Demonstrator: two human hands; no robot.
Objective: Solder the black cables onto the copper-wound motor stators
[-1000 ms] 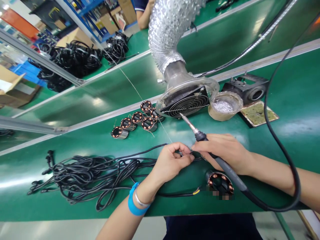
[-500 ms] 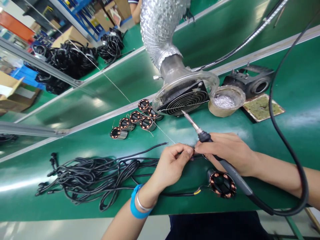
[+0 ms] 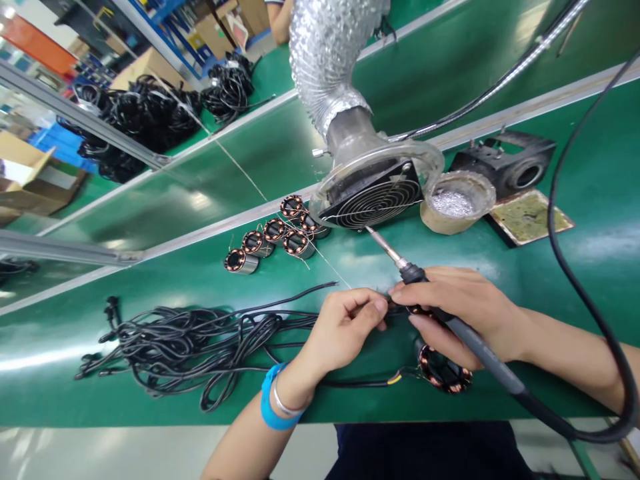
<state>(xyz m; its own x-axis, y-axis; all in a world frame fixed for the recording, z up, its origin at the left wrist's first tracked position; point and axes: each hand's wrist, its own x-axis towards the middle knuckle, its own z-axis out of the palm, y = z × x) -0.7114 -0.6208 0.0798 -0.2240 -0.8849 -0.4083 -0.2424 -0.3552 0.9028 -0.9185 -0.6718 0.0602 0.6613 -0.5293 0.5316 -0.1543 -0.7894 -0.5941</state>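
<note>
My right hand [image 3: 465, 310] is closed round a soldering iron [image 3: 475, 350], whose metal tip points up and left below the round fan grille [image 3: 375, 203]. Thumb and forefinger of my left hand [image 3: 350, 327] are pinched together, close to my right fingertips; what they hold is too small and hidden to name. A copper-wound stator [image 3: 445, 370] lies below my right hand, partly covered by it. Beside it ends a black cable with a yellow wire [image 3: 395, 379]. Another wound part shows only slightly behind the iron.
Several stators [image 3: 297, 243] stand left of the fan. Black cables [image 3: 200, 347] lie heaped at the left. Right of the fan are a pot of silvery solder [image 3: 453, 203], a sponge tray [image 3: 530, 217] and a dark metal fixture [image 3: 505, 160]. A silver duct [image 3: 330, 60] hangs above.
My right hand has shifted slightly right and now covers more of the nearby stator. My left hand stays pinched in nearly the same place. The whole view has shifted a little.
</note>
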